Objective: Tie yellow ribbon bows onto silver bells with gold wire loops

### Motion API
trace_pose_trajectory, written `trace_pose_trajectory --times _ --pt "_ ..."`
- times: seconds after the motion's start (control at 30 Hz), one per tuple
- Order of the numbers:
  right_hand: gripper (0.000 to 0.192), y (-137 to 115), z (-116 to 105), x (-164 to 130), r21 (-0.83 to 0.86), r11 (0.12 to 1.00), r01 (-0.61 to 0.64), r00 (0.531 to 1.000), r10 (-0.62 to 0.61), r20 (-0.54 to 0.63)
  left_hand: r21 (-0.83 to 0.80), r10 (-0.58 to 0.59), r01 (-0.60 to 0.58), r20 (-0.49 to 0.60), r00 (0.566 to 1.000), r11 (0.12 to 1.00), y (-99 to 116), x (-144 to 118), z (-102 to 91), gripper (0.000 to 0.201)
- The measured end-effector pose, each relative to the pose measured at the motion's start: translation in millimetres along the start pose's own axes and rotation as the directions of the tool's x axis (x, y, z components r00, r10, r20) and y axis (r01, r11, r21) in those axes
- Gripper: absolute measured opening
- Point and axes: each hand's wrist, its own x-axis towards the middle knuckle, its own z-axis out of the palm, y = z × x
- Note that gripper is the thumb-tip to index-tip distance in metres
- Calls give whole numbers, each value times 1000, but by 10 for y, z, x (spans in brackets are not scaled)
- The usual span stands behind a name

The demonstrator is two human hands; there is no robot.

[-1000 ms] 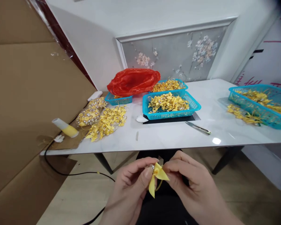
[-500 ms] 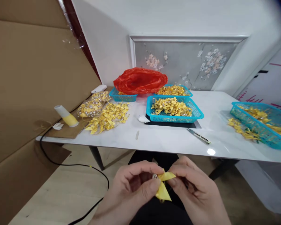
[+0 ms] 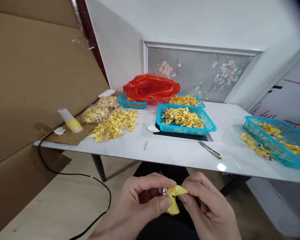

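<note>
Just in front of the table edge, my left hand (image 3: 150, 200) pinches a yellow ribbon bow (image 3: 174, 207) between thumb and forefinger. A small shiny silver bell (image 3: 165, 191) sits at the bow's left side, partly covered by those fingers. From the right, my right hand (image 3: 205, 200) has its thumb and forefinger closed at the tip of the bow's upper tail. Its other fingers are curled, and whether they hold a thread I cannot make out.
On the white table (image 3: 170, 153) stand a blue basket (image 3: 185, 129) of yellow bows, another basket (image 3: 282, 146) at right and a red plastic bag (image 3: 152, 88) behind. A loose bow pile (image 3: 117, 123), a yellow-and-white cone (image 3: 70, 120) and a utility knife (image 3: 210, 149) lie about.
The bow has turned slightly in my fingers, so more of the silver bell shows and the lower ribbon tail looks shorter. Both hands keep their pinch. The camera view has shifted and tilted a little.
</note>
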Motion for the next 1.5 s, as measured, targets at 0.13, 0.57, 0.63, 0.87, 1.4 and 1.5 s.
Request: trace_pose_trajectory --times 0.13,0.57,0.63,0.87,1.4,1.5 --pt "14 -14 36 -22 24 1000 -10 999 11 -38 -28 5 -6 -21 1000 1000 -23 0 8 16" --pt "16 55 -71 19 -60 994 95 993 -90 80 -22 -81 81 2 997 996 -54 23 -11 17" --pt "15 44 -56 18 -50 996 74 996 -71 62 -37 -94 94 4 996 995 -61 21 -14 18" --pt "15 21 22 -24 14 999 37 999 -37 8 -66 -105 108 45 993 992 -75 32 -5 18" --pt "20 87 43 -80 188 982 -33 998 22 58 11 -63 62 57 996 998 -30 6 23 17" --pt "20 98 54 -88 231 971 -59 996 43 73 1 -71 71 73 995 997 -37 23 15 17"
